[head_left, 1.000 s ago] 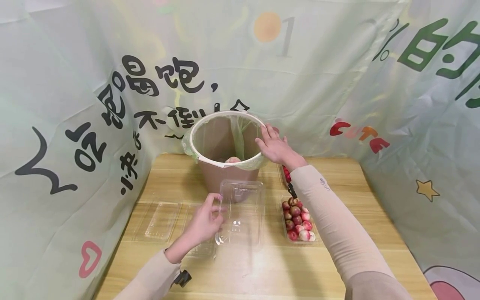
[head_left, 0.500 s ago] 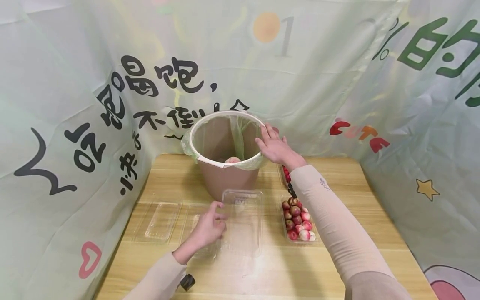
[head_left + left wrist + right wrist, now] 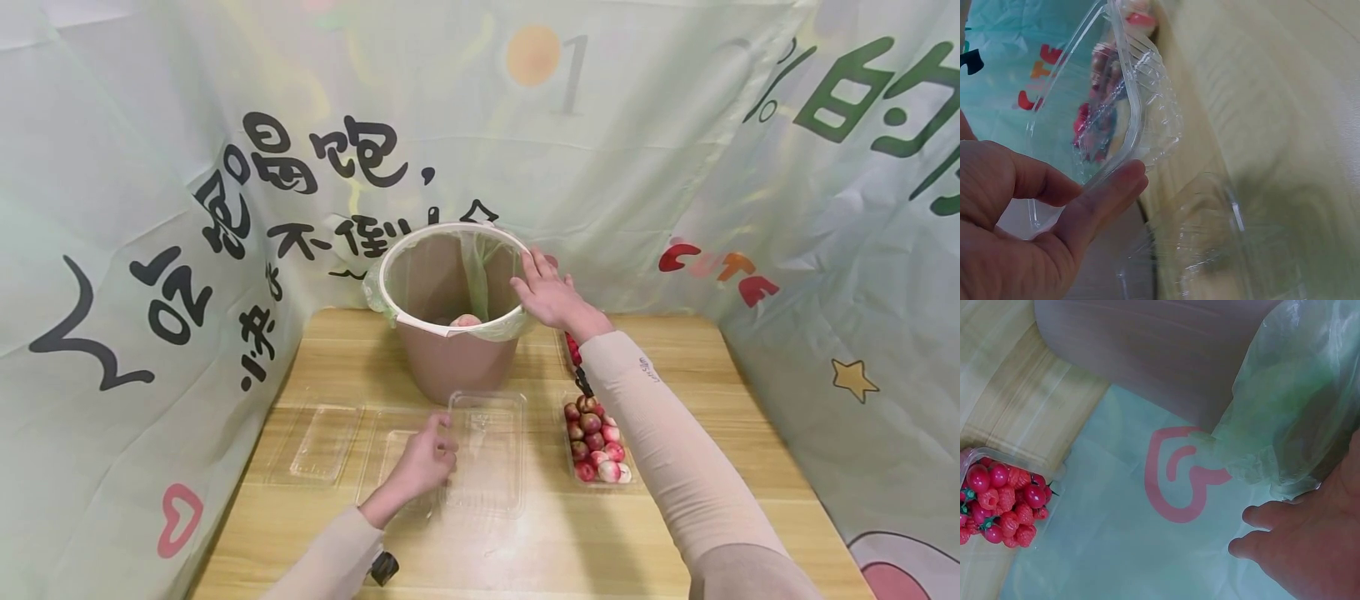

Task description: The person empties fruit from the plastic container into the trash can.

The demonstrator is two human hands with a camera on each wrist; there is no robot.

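In the head view my left hand [image 3: 418, 468] is at the left side of a clear plastic container [image 3: 489, 460], low over the table. The left wrist view shows its thumb and fingers pinching the container's rim [image 3: 1133, 115]. My right hand [image 3: 553, 297] rests on the right of the white rim of a brown bin [image 3: 459, 367], fingers straight. A pale green liner [image 3: 1297, 394] hangs over the bin's edge beside that hand in the right wrist view. A pinkish round thing [image 3: 466, 320] shows inside the bin.
Two more clear containers, one at far left [image 3: 318, 442] and one partly behind the left hand [image 3: 382, 442], lie on the table. Right of the bin stand a box of red and dark round fruit [image 3: 596, 437] and a box of raspberries and cherry tomatoes [image 3: 1007, 503]. Printed cloth [image 3: 600, 192] surrounds the table.
My left hand has lowered the clear container toward the table, moving slightly right and nearer to me. The right hand and the bin have stayed put.
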